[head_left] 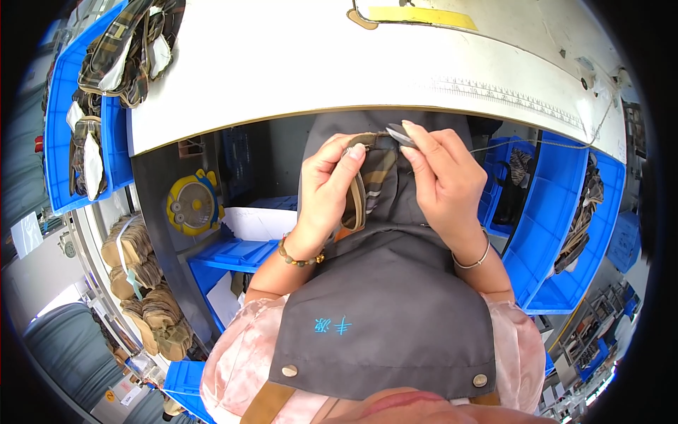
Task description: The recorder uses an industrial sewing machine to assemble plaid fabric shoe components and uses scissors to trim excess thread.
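Observation:
My left hand (326,177) is closed, its thumb and fingers pinching a brown plaid fabric piece (381,173) with a tan-trimmed edge. The piece hangs in a loop over my lap, just off the table's front edge. In my right hand (448,180) is a small pair of thread snips (401,135), gripped between thumb and fingers. Its grey blades lie against the top edge of the fabric, close to my left fingertips. A thin cord (522,143) runs from near my right hand to the table's right side. My palm hides part of the snips' handle.
A white table (282,63) with a printed ruler scale lies ahead. Blue bins hold plaid pieces at left (116,152) and right (604,233). A yellow fan (192,203) sits below the table. Bundled brown fabric pieces (159,311) are stacked at lower left.

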`<control>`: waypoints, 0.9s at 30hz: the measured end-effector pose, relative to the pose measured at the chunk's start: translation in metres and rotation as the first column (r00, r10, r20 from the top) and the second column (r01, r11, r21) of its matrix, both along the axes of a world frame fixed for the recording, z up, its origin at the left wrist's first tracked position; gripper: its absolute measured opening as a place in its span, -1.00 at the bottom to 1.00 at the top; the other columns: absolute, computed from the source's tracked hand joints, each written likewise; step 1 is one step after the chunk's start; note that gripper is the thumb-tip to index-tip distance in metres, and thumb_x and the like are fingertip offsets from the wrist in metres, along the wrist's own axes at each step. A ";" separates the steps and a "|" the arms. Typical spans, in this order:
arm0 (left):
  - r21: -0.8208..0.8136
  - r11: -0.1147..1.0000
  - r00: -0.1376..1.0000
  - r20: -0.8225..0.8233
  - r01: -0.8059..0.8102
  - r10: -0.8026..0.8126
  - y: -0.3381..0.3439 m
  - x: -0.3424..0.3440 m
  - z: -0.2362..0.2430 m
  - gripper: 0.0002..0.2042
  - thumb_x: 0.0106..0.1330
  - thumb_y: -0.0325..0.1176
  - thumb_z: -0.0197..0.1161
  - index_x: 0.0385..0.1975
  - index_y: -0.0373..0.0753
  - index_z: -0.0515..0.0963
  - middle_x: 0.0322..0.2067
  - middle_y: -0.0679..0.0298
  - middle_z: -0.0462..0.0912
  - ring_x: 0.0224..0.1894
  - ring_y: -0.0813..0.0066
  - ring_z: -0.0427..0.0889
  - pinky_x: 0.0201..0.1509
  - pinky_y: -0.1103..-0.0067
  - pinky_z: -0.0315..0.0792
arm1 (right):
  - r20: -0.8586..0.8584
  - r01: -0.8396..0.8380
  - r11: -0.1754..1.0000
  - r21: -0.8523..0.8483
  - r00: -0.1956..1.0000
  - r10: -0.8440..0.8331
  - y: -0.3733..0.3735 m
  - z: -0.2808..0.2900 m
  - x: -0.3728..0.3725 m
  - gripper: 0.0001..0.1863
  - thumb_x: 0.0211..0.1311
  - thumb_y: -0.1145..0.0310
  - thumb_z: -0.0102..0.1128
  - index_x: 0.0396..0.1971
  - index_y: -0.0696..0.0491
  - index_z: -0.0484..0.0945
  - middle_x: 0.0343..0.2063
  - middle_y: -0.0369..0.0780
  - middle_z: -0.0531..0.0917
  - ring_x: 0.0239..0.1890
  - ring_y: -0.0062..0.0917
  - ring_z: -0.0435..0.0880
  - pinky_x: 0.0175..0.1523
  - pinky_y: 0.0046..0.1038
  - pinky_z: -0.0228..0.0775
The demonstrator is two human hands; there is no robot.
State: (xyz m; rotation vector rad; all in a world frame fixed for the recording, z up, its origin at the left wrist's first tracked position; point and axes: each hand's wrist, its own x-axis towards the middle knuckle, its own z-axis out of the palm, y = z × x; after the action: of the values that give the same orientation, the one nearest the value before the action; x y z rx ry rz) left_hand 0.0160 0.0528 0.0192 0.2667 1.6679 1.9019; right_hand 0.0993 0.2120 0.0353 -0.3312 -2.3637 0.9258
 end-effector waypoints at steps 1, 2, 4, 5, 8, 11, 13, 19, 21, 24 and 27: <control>0.014 1.000 0.998 0.066 -0.013 0.012 0.000 0.000 -0.001 -0.79 0.45 -0.44 0.12 -0.09 -0.40 0.64 -0.24 0.36 0.60 -0.20 0.71 0.49 -0.09 0.73 0.38 | 0.006 0.009 1.000 0.001 1.000 -0.009 0.001 0.000 0.001 -0.69 0.05 0.47 0.39 -0.14 0.02 0.71 -0.50 -0.32 0.57 -0.55 -0.52 0.56 -0.50 -0.49 0.34; 0.015 1.000 0.998 0.066 -0.012 0.011 0.000 0.000 0.000 -0.79 0.45 -0.44 0.12 -0.09 -0.40 0.64 -0.24 0.36 0.60 -0.20 0.71 0.49 -0.09 0.73 0.38 | 0.013 0.018 1.000 0.002 1.000 -0.018 0.002 0.000 0.001 -0.69 0.05 0.46 0.39 -0.13 0.02 0.71 -0.49 -0.31 0.57 -0.55 -0.51 0.56 -0.49 -0.49 0.34; 0.027 0.999 0.993 0.118 -0.033 0.030 0.001 0.000 0.002 -0.78 0.47 -0.44 0.10 -0.07 -0.40 0.63 -0.24 0.38 0.63 -0.19 0.73 0.50 -0.08 0.72 0.39 | 0.021 0.012 1.000 0.011 1.000 -0.012 0.002 0.001 0.002 -0.69 0.05 0.46 0.39 -0.13 0.01 0.70 -0.49 -0.32 0.57 -0.55 -0.51 0.56 -0.49 -0.49 0.34; 0.027 0.999 0.993 0.118 -0.032 0.029 0.001 -0.001 0.002 -0.78 0.47 -0.44 0.10 -0.07 -0.40 0.63 -0.24 0.38 0.63 -0.19 0.73 0.50 -0.08 0.72 0.39 | 0.030 0.004 1.000 0.019 1.000 -0.005 0.002 0.001 0.003 -0.69 0.05 0.46 0.39 -0.13 0.01 0.70 -0.48 -0.32 0.57 -0.55 -0.51 0.56 -0.48 -0.49 0.35; 0.047 0.998 0.993 0.119 -0.031 0.025 0.000 -0.001 -0.001 -0.75 0.48 -0.39 0.08 -0.03 -0.42 0.57 -0.21 0.23 0.68 -0.20 0.61 0.65 -0.10 0.63 0.56 | 0.047 -0.013 1.000 0.018 0.999 0.012 0.000 0.002 0.004 -0.70 0.06 0.46 0.38 -0.13 0.00 0.70 -0.47 -0.32 0.57 -0.55 -0.51 0.56 -0.47 -0.50 0.35; 0.084 0.995 0.989 0.145 -0.051 0.039 0.001 0.000 -0.001 -0.75 0.48 -0.39 0.08 -0.02 -0.42 0.57 -0.20 0.22 0.69 -0.20 0.60 0.65 -0.10 0.64 0.57 | 0.056 -0.020 0.999 0.025 0.998 0.019 -0.001 0.003 0.005 -0.70 0.06 0.46 0.38 -0.14 0.00 0.69 -0.47 -0.32 0.57 -0.55 -0.51 0.55 -0.47 -0.50 0.35; 0.087 0.995 0.988 0.148 -0.051 0.037 0.000 0.000 -0.001 -0.74 0.48 -0.39 0.08 -0.02 -0.43 0.57 -0.19 0.22 0.69 -0.19 0.60 0.65 -0.09 0.63 0.56 | 0.060 -0.025 0.999 0.026 0.998 0.023 -0.001 0.004 0.005 -0.70 0.05 0.46 0.38 -0.14 -0.01 0.69 -0.47 -0.33 0.56 -0.56 -0.51 0.55 -0.47 -0.50 0.35; 0.077 0.996 0.987 0.161 -0.041 0.028 0.001 0.001 0.004 -0.78 0.49 -0.43 0.08 -0.05 -0.40 0.61 -0.23 0.38 0.64 -0.20 0.76 0.51 -0.10 0.72 0.41 | 0.071 -0.027 0.999 0.045 0.997 0.024 -0.004 0.005 0.005 -0.70 0.05 0.45 0.38 -0.14 -0.03 0.70 -0.49 -0.35 0.55 -0.56 -0.52 0.54 -0.48 -0.50 0.34; 0.064 0.997 0.990 0.140 -0.038 0.028 0.002 0.002 0.004 -0.78 0.49 -0.43 0.08 -0.05 -0.40 0.61 -0.24 0.39 0.63 -0.20 0.76 0.50 -0.10 0.73 0.40 | 0.075 -0.029 0.998 0.049 0.997 0.026 -0.005 0.006 0.005 -0.70 0.05 0.45 0.37 -0.14 -0.03 0.70 -0.49 -0.35 0.55 -0.57 -0.53 0.54 -0.48 -0.51 0.34; 0.045 0.999 0.992 0.122 -0.025 0.020 0.000 0.002 0.001 -0.78 0.48 -0.43 0.09 -0.06 -0.40 0.61 -0.24 0.39 0.61 -0.19 0.75 0.49 -0.10 0.72 0.39 | 0.077 -0.036 0.998 0.053 0.997 0.032 -0.006 0.006 0.004 -0.70 0.05 0.44 0.37 -0.15 -0.03 0.70 -0.50 -0.35 0.54 -0.57 -0.53 0.54 -0.48 -0.51 0.34; 0.048 0.999 0.996 0.085 0.000 -0.004 -0.002 0.001 -0.002 -0.78 0.46 -0.44 0.10 -0.05 -0.41 0.61 -0.21 0.36 0.60 -0.18 0.72 0.50 -0.09 0.72 0.39 | 0.074 -0.032 0.998 0.052 0.997 0.028 -0.006 0.004 0.004 -0.70 0.05 0.45 0.37 -0.15 -0.03 0.70 -0.50 -0.35 0.54 -0.57 -0.53 0.53 -0.49 -0.51 0.34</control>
State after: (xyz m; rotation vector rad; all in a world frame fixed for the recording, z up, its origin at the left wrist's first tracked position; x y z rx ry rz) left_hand 0.0173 0.0509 0.0171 0.2038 1.5674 1.9271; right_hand 0.1032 0.2057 0.0398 -0.3142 -2.4623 0.8765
